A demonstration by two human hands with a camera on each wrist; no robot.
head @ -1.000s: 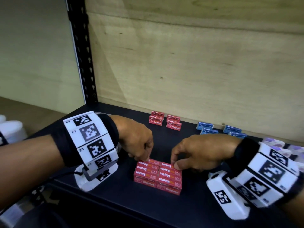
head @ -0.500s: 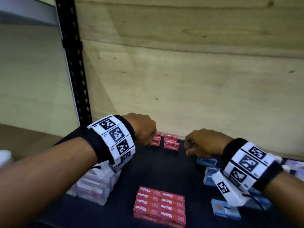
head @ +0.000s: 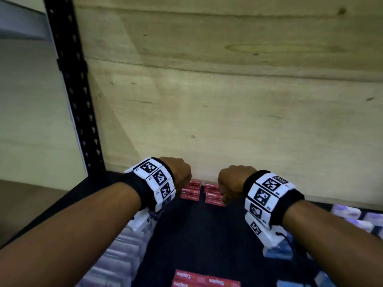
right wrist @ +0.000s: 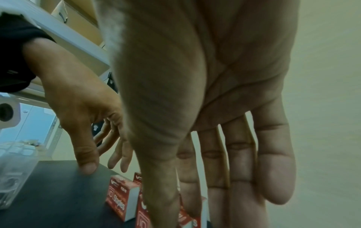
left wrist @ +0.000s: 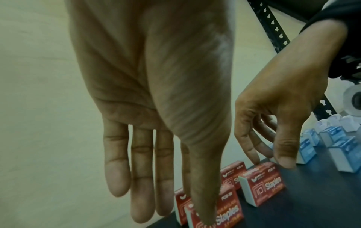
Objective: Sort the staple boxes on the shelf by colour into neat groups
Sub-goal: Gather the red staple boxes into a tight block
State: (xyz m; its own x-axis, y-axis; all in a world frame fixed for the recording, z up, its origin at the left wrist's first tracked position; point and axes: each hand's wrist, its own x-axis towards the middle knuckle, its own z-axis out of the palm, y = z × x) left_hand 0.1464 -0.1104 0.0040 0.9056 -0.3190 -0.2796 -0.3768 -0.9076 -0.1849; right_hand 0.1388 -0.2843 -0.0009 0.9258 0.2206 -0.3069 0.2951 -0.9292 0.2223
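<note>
Two small piles of red staple boxes (head: 191,191) stand at the back of the dark shelf (head: 199,235), against the wooden panel. My left hand (head: 181,175) hangs over the left pile with straight fingers (left wrist: 140,177) and holds nothing. My right hand (head: 230,183) hovers at the right pile (head: 214,198). In the left wrist view its index fingertip (left wrist: 255,160) touches the top rear edge of a red box (left wrist: 263,183), while the thumb stays apart in front. A larger block of red boxes (head: 205,279) lies at the front edge.
Pale purple boxes (head: 122,255) are stacked under my left forearm. Blue boxes (head: 277,251) sit under my right wrist, with more purple ones (head: 352,214) at the far right. A black perforated post (head: 76,90) bounds the left; the wooden back panel (head: 228,100) closes the rear.
Both hands left the front block of red boxes and reached to the two red piles at the back. The head view followed forward and down.
</note>
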